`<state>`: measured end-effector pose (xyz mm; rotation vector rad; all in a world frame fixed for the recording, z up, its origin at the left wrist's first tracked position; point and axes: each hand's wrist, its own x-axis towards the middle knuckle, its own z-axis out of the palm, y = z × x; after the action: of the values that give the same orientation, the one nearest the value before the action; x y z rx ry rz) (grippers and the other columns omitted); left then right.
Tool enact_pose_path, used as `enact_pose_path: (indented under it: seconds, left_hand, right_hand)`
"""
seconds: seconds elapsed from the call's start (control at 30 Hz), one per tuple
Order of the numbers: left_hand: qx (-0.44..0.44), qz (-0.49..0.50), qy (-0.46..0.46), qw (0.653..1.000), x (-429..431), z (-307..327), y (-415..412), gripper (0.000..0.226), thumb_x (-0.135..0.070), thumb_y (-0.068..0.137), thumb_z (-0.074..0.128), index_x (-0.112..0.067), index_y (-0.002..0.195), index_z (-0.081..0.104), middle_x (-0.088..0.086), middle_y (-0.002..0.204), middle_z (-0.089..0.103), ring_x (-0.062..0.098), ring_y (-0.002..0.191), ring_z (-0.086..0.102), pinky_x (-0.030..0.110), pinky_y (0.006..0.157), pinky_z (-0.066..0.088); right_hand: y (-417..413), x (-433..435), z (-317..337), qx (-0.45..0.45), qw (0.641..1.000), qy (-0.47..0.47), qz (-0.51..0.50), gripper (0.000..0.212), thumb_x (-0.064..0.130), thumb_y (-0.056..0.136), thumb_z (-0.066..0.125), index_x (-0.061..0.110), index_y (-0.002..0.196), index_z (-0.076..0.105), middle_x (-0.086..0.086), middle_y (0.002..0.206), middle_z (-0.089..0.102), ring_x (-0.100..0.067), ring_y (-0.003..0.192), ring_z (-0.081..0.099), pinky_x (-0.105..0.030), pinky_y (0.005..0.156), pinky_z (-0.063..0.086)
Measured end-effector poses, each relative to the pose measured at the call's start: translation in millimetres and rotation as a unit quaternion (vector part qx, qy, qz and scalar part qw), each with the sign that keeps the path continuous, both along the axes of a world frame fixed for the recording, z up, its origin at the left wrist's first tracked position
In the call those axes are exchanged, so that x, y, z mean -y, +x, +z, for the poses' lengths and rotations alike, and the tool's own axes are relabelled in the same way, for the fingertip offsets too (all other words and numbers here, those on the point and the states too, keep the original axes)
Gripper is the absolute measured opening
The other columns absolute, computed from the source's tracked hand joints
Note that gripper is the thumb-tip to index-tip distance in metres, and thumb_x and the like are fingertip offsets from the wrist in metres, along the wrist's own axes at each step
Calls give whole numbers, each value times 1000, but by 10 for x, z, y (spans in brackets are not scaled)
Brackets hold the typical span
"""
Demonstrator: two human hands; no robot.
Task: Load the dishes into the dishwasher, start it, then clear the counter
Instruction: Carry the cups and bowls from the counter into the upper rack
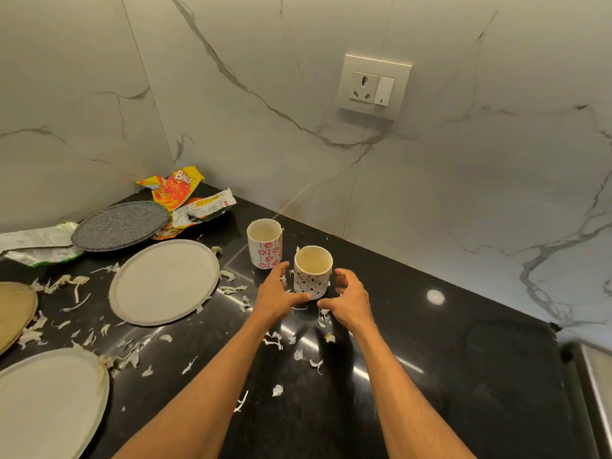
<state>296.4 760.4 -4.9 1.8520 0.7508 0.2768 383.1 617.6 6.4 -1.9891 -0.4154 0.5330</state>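
Note:
Two white cups stand upright on the black counter [430,376]. The nearer cup [313,271] has a black pattern; the farther cup [265,243] has red flowers. My left hand [276,294] is just left of the black-patterned cup, thumb close to its base. My right hand [347,301] is just right of it, fingers loosely curled and apart from the cup. Neither hand holds anything. Left of the cups lie a pale round plate [164,281], a dark speckled plate [119,225], another pale plate [49,402] and a tan plate [13,309].
Empty snack wrappers [185,197] lie in the back corner and a green-edged wrapper [36,243] lies at the left. Several white peel scraps [129,356] litter the counter. Marble walls close the back, with a socket [374,86]. A steel edge [596,376] shows at the right.

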Motion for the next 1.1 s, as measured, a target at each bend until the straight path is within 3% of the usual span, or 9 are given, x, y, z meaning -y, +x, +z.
enact_pose_path:
  seconds: [0.17,0.4,0.67,1.1]
  left_hand:
    - [-2,-39,-8,999,-118,-110,207,96,-31,65,88,-26,143,33,2,145,45,22,130,45,35,103,38]
    - [16,-50,-26,998,-155,-178,372,88,-24,64,88,-23,138,40,-4,131,54,9,114,48,24,96,37]
    - [31,-30,-14,999,-141,-204,399,82,-22,63,89,-22,132,46,-10,114,56,10,110,52,24,93,40]
    - [81,-23,-15,996,159,-4,79,87,-22,63,89,-21,137,44,-2,127,57,10,113,50,23,92,40]
  right_hand:
    - [172,-153,-55,-11,1000,-15,8,91,3,70,83,18,147,36,-6,148,45,-25,136,43,-39,106,41]
    - [283,-281,-159,-19,999,-13,24,89,-1,67,81,21,143,42,-2,140,52,-22,132,46,-40,106,42]
    - [218,-320,-207,11,1000,16,5,77,5,73,80,23,140,46,-1,137,55,-18,128,49,-39,105,44]
    - [-101,-34,5,58,998,37,2,74,8,74,80,23,139,46,-2,136,56,-20,126,51,-46,106,45]
